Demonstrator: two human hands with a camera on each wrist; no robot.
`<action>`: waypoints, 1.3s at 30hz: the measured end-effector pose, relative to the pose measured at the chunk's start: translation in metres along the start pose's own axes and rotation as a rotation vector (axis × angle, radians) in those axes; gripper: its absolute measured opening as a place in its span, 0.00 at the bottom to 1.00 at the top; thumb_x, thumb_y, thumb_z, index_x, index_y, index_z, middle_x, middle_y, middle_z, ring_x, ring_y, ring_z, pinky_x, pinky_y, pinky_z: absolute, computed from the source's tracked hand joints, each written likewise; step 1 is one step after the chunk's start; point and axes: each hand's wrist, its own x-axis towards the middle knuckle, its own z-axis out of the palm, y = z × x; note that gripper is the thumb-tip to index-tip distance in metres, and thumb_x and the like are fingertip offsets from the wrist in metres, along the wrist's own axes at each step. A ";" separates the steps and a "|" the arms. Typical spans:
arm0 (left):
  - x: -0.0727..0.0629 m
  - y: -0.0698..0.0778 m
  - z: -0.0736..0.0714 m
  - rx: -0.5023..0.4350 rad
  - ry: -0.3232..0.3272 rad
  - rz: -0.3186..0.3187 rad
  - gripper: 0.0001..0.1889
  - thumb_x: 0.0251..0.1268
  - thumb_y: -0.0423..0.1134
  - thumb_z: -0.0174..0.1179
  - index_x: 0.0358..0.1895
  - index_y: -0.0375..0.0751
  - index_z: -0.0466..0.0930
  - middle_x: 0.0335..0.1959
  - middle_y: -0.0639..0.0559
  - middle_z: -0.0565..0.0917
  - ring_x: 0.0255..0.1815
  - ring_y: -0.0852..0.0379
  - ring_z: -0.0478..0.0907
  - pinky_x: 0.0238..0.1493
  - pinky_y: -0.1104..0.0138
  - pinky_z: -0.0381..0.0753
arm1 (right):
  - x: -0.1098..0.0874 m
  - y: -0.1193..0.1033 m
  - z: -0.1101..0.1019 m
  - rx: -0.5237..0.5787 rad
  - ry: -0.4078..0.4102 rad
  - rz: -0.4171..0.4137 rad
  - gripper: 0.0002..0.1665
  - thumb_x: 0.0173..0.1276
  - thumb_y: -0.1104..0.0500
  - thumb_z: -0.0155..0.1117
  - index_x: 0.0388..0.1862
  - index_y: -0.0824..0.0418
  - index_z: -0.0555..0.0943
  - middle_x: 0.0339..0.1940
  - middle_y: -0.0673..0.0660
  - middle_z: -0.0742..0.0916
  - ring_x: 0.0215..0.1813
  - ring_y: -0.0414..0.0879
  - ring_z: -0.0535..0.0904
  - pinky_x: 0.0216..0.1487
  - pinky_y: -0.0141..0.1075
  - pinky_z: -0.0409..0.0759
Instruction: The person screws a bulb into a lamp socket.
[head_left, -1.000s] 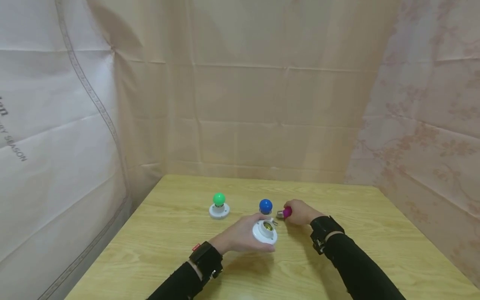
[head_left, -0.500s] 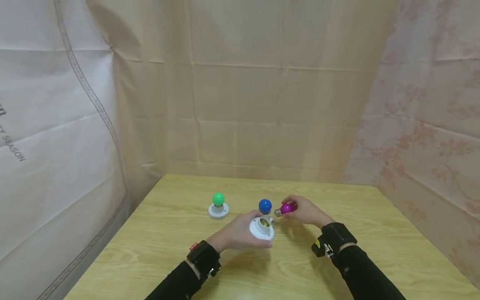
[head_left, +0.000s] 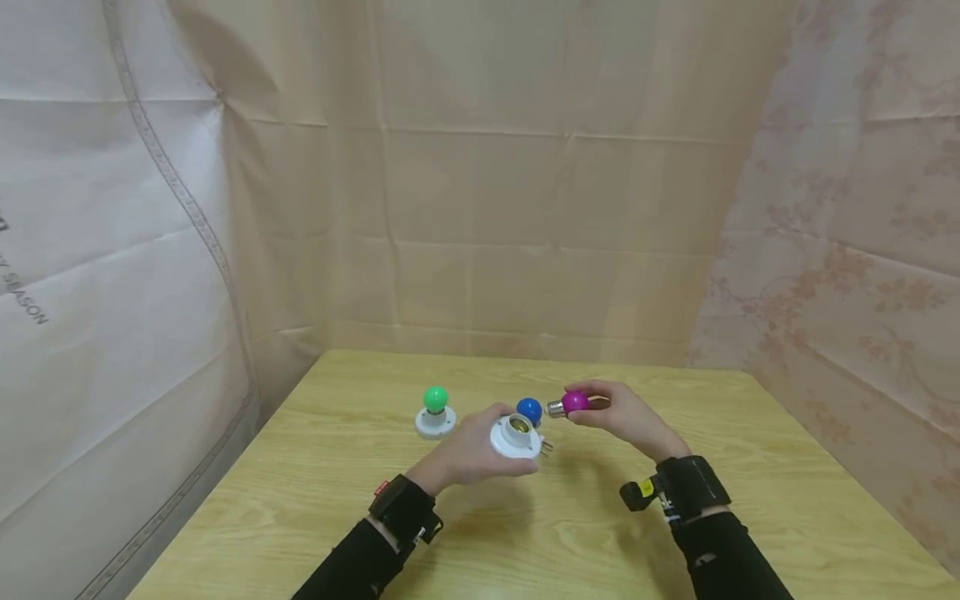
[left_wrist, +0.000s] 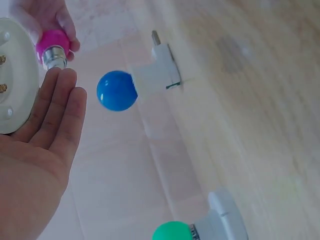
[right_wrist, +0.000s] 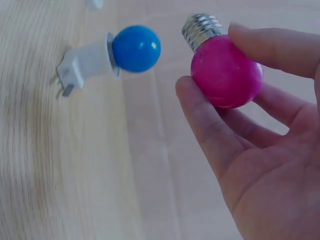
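Observation:
My left hand grips a white round lamp socket above the table, its threaded opening facing up. In the left wrist view the underside of that socket shows brass screws, with straight fingers along it. To the right, my right hand pinches a magenta light bulb between thumb and fingers. The bulb's silver screw end points left, apart from the socket. Behind the left hand is a blue bulb, fitted in a white plug-in socket with metal prongs.
A green bulb stands upright in a white round socket base, left of the blue one. The wooden table has cloth hangings behind it and at both sides.
My right hand has lifted the magenta bulb from near the tabletop, its fingers now more visible around it. My left hand has shifted slightly left and up with the socket, which now faces more upward.

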 end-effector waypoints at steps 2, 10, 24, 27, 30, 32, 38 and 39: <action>0.001 0.001 -0.003 0.000 0.004 0.009 0.40 0.50 0.58 0.77 0.64 0.46 0.73 0.45 0.60 0.83 0.44 0.61 0.81 0.44 0.63 0.81 | -0.003 -0.004 0.001 0.005 -0.008 -0.015 0.33 0.69 0.52 0.71 0.69 0.63 0.75 0.62 0.64 0.81 0.61 0.60 0.80 0.60 0.51 0.80; 0.004 0.000 -0.016 0.039 0.046 0.013 0.40 0.50 0.58 0.77 0.64 0.43 0.73 0.44 0.58 0.83 0.42 0.59 0.80 0.42 0.61 0.81 | -0.008 -0.025 0.011 -0.069 -0.036 -0.090 0.32 0.72 0.51 0.68 0.71 0.60 0.74 0.62 0.61 0.82 0.62 0.59 0.79 0.57 0.49 0.81; 0.005 0.009 -0.024 0.056 0.028 -0.016 0.42 0.49 0.60 0.76 0.65 0.41 0.72 0.43 0.56 0.83 0.40 0.57 0.80 0.40 0.61 0.81 | -0.011 -0.051 0.018 -0.040 0.034 -0.205 0.29 0.72 0.57 0.68 0.68 0.63 0.73 0.60 0.62 0.82 0.60 0.59 0.80 0.55 0.40 0.82; 0.005 0.012 -0.023 0.071 0.016 -0.019 0.43 0.48 0.61 0.76 0.64 0.41 0.73 0.42 0.57 0.83 0.39 0.58 0.80 0.38 0.61 0.81 | -0.014 -0.056 0.019 -0.031 0.037 -0.203 0.29 0.72 0.57 0.68 0.68 0.64 0.73 0.61 0.63 0.81 0.60 0.59 0.80 0.56 0.41 0.82; 0.006 0.013 -0.023 0.087 0.010 -0.012 0.43 0.48 0.61 0.76 0.64 0.40 0.73 0.41 0.58 0.82 0.38 0.58 0.80 0.38 0.61 0.81 | -0.016 -0.061 0.020 -0.020 0.035 -0.206 0.29 0.72 0.57 0.68 0.69 0.64 0.73 0.63 0.64 0.80 0.61 0.59 0.80 0.57 0.42 0.81; 0.007 0.014 -0.022 0.091 0.009 -0.010 0.43 0.48 0.61 0.76 0.64 0.41 0.73 0.41 0.58 0.82 0.38 0.58 0.80 0.38 0.61 0.81 | -0.017 -0.064 0.021 -0.013 0.035 -0.219 0.29 0.73 0.58 0.67 0.69 0.65 0.72 0.63 0.65 0.80 0.62 0.60 0.80 0.58 0.41 0.81; 0.007 0.017 -0.019 0.122 0.007 -0.005 0.40 0.47 0.61 0.76 0.61 0.42 0.74 0.40 0.58 0.82 0.37 0.59 0.79 0.37 0.62 0.80 | -0.018 -0.068 0.025 -0.038 0.037 -0.333 0.27 0.71 0.65 0.68 0.67 0.65 0.75 0.62 0.63 0.79 0.61 0.60 0.79 0.58 0.39 0.80; 0.007 0.017 -0.019 0.130 0.006 -0.005 0.40 0.47 0.61 0.75 0.61 0.42 0.74 0.40 0.59 0.82 0.37 0.59 0.79 0.37 0.62 0.80 | -0.018 -0.069 0.026 -0.055 0.039 -0.358 0.27 0.70 0.66 0.68 0.67 0.65 0.76 0.62 0.63 0.79 0.61 0.59 0.79 0.58 0.39 0.80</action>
